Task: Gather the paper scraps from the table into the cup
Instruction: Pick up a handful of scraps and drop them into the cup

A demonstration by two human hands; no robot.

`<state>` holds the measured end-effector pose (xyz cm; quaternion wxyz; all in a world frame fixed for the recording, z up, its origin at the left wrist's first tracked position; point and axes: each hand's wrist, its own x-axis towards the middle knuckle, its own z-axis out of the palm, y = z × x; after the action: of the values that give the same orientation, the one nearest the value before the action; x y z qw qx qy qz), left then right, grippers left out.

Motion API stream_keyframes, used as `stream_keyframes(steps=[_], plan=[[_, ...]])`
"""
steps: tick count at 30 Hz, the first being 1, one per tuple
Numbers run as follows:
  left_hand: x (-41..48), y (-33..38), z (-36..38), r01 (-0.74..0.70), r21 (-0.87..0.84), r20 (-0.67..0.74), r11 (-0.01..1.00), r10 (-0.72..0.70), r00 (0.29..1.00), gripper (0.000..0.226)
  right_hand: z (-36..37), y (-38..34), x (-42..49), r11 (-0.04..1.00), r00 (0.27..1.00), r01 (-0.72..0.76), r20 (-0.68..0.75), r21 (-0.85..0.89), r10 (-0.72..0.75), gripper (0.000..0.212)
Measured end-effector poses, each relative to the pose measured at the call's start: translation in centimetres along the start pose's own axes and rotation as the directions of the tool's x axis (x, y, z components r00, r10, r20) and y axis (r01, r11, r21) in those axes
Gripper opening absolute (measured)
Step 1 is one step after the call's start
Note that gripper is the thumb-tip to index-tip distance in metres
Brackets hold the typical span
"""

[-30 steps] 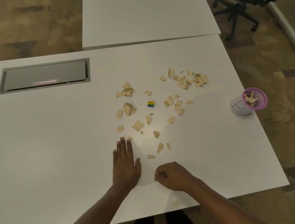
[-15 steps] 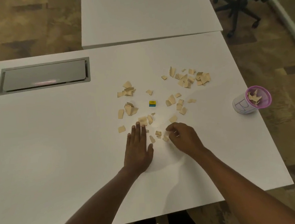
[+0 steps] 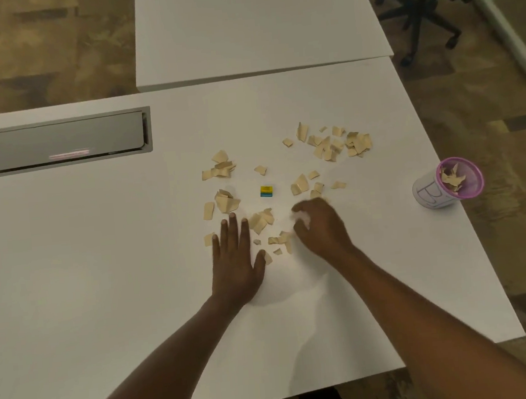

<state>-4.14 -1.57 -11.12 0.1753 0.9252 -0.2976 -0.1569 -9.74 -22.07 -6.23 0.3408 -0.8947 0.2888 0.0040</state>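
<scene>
Seemingly, paper scraps (image 3: 278, 240) lie just beside right hand's (image 3: 319, 226) blurred grip.

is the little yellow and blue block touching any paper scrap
Apart. The head view shows the small yellow and blue block ringed by bare white table, with a plain gap to the nearest tan paper scraps.

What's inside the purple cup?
The cup stands at the table's right edge. Inside lie several tan paper scraps. Its wall hides how deep they go.
</scene>
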Motion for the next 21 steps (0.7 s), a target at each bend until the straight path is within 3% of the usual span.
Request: stream_keyframes(steps=[2,5,10,15,21], plan=[[2.0,-0.8,-1.1,0.066,0.023,-0.015,0.998,-0.065,0.998,0.076,-1.4,0.8,2.7,0.996,1.0,-0.008,-0.012,-0.083,0.007,0.046],[5.5,-1.9,-2.9,0.106,0.09,-0.037,0.99,-0.103,0.994,0.076,-2.8,1.7,6.1,0.974,0.991,-0.047,0.114,-0.22,0.074,0.067],[9.2,-2.9,-4.4,0.093,0.087,0.107,0.992,-0.102,0.989,0.071,-2.1,1.9,7.8,0.92,0.949,0.01,0.293,-0.391,0.114,0.071],[6.7,-2.3,-3.0,0.018,0.112,0.138,0.994,-0.033,0.99,0.071,0.0,0.9,4.7,0.942,0.946,-0.011,0.302,-0.335,0.119,0.071],[2.6,-1.1,-1.2,-0.087,0.083,0.155,0.993,0.073,0.985,0.078,2.7,0.3,-1.2,0.916,0.949,0.144,0.315,-0.375,-0.02,0.083]])
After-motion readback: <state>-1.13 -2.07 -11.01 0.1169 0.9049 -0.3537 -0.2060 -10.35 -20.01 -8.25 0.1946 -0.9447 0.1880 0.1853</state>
